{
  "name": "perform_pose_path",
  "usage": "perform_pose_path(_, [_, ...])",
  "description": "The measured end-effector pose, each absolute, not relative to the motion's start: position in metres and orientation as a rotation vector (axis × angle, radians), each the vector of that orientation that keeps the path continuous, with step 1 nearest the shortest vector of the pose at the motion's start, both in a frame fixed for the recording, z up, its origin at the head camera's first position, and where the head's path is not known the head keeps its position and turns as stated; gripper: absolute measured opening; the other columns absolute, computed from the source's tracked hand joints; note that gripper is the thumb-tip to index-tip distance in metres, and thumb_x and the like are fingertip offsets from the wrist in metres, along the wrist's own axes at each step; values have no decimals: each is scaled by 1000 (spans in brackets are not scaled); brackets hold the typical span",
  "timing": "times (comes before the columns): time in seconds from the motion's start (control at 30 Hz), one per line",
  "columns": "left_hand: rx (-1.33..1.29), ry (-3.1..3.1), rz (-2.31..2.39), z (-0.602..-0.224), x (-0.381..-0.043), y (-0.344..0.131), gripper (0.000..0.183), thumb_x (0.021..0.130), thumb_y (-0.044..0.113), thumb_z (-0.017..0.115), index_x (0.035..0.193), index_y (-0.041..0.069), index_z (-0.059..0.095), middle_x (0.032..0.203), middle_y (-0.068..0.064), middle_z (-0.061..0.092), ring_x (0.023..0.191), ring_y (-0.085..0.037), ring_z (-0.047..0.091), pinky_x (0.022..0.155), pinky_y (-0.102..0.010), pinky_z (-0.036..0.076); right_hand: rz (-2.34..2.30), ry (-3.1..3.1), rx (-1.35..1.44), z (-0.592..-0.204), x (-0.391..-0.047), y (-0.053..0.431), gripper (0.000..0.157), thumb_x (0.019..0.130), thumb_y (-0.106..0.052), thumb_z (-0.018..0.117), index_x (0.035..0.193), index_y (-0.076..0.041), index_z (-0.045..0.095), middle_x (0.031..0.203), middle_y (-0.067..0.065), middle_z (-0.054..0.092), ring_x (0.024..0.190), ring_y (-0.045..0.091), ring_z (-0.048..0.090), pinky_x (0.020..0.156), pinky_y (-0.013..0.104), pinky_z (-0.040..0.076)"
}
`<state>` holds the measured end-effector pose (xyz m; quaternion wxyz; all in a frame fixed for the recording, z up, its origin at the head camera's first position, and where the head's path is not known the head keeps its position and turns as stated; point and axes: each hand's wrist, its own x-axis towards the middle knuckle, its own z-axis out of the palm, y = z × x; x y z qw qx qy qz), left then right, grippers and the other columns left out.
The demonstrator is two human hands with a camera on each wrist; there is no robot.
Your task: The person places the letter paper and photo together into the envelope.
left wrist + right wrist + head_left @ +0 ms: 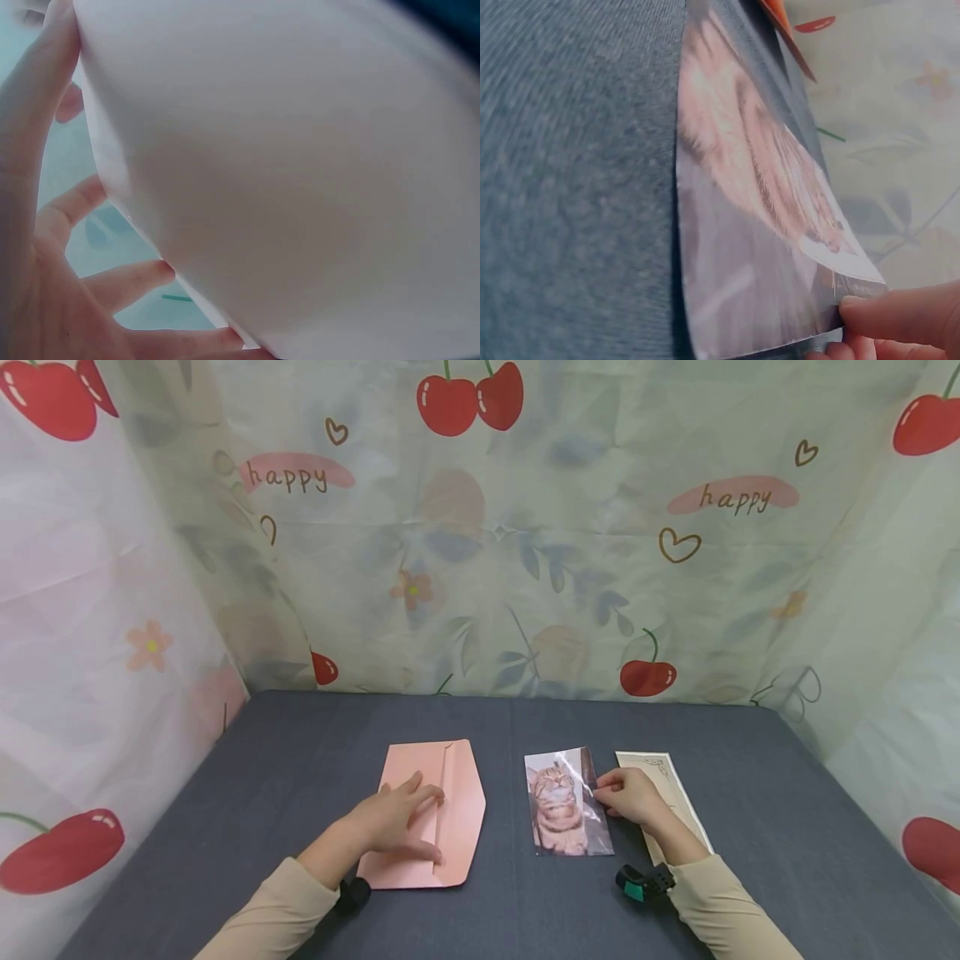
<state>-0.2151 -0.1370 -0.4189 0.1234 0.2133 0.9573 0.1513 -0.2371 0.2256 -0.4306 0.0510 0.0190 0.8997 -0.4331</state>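
Head view: cat photo [557,806] on the desk [510,910], its right edge pinched between thumb and fingers of the right hand [637,795]. To its left, pink envelope [461,814], flap open; left hand [393,822] rests there, fingers spread, gripping nothing we can make out. Farther right, printed card [667,778], partly hidden. We judge it early: photo grasped; photo and card outside the envelope, flap unclosed.

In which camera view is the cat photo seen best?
The head view: it shows nearly the whole cat photo, easy to recognise. The right wrist view is closer but steeply slanted, with the right hand pinching one edge. The left wrist view does not show it.
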Motion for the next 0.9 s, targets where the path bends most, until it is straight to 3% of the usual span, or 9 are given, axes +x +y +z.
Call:
perform_pose_path(0.37, [618, 2806, 440, -420, -217, -137, 78, 62, 65, 73, 127, 30, 46, 151, -20, 28, 123, -46, 48, 108, -60, 28, -1402, 2650, 72, -423, -236, 224, 22, 86, 0, 58, 102, 15, 56, 79, 13, 67, 60, 7, 57, 55, 22, 54])
perform_pose_path(0.9, [631, 2793, 449, -419, -215, -137, 81, 62, 66, 72, 129, 28, 46, 151, -22, 28, 122, -43, 50, 111, -58, 26, -1433, 2625, 47, -410, -237, 220, 26, 87, -3, 60, 105, 16, 56, 83, 15, 69, 63, 6, 58, 59, 25, 55])
